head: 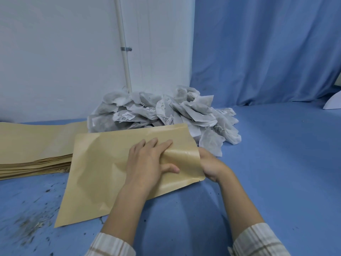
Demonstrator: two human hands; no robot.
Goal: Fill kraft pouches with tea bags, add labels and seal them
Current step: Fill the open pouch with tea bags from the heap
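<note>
A large kraft pouch point(97, 169) lies tilted on the blue table. My left hand point(147, 163) rests flat on its right part, fingers spread, thumb pressing near the mouth. My right hand point(212, 165) is at the pouch's right edge, its fingers hidden behind or inside the lifted paper flap, apparently gripping it. A heap of white tea bags point(166, 115) with small tags lies just behind the pouch, against the wall.
A stack of flat kraft pouches point(33, 150) sits at the left. Loose tea crumbs point(31, 226) are scattered on the table's front left. A white pipe point(123, 48) runs up the wall. A blue curtain point(267, 52) hangs at the right; a white object point(334, 102) is at far right.
</note>
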